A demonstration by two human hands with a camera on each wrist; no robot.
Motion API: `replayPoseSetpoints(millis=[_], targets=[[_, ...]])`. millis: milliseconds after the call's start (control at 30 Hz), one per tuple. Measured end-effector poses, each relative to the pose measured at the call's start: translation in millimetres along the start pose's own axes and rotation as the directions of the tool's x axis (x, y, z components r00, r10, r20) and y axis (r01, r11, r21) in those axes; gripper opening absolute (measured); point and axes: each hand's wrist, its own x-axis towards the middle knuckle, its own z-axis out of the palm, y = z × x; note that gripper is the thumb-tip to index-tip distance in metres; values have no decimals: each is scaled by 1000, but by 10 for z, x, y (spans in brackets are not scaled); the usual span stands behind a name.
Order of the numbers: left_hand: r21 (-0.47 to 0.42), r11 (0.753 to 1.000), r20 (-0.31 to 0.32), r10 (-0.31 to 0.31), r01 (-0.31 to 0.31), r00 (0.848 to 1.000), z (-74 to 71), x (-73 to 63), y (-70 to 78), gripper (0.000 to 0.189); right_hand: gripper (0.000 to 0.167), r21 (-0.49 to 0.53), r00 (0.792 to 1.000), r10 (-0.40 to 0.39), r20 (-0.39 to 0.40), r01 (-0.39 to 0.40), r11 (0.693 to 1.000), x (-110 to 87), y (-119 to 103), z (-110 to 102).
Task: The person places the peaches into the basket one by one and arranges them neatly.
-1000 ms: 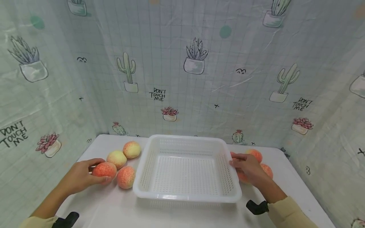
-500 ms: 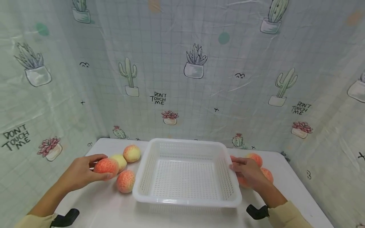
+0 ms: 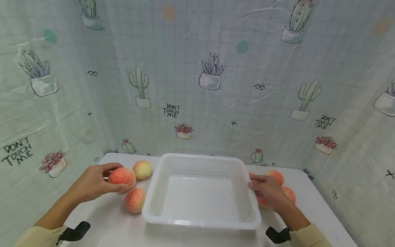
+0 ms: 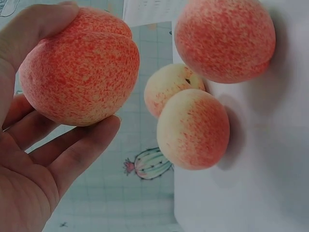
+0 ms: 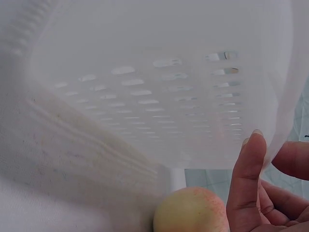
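My left hand [image 3: 92, 181] holds a red-speckled peach [image 3: 122, 178] between thumb and fingers, left of a white plastic basket [image 3: 202, 223]. In the left wrist view this peach [image 4: 82, 67] is raised off the table, with two pale peaches and a redder peach [image 4: 226, 41] beyond it. From the head, a yellowish peach [image 3: 142, 169] and a reddish one [image 3: 134, 200] show beside the basket's left wall. At the basket's right side, my right hand [image 3: 269, 192] pinches the rim. Nothing lies inside the basket.
Several peaches sit right of the basket, partly hidden by the right hand, among them one at the back [image 3: 275, 176] and one nearer [image 3: 289, 194]. The white table [image 3: 123, 230] is enclosed by a cactus-print curtain [image 3: 185, 85].
My left hand has lifted the peach and carried it right, over the pale peach behind it. The right hand stays at the basket's rim. The head view has tilted up slightly.
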Motion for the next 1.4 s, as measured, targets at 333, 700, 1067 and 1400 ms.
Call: replayPoseSetpoints(millis=[333, 700, 1067, 1400], targets=[[-34, 999, 20, -4, 5, 1000, 12, -26, 101, 78, 56, 42, 1000, -18, 10, 17, 999, 29, 57, 78], [-78, 996, 7, 44, -43, 999, 69, 29, 252, 68, 55, 77, 1000, -12, 12, 11, 997, 12, 98, 85], [-104, 991, 9, 81, -80, 997, 114, 146, 351, 67, 57, 93, 1000, -4, -7, 4, 996, 37, 93, 67], [-125, 990, 19, 73, -70, 997, 160, 223, 439, 73, 59, 83, 999, 25, -19, -23, 996, 49, 86, 29]])
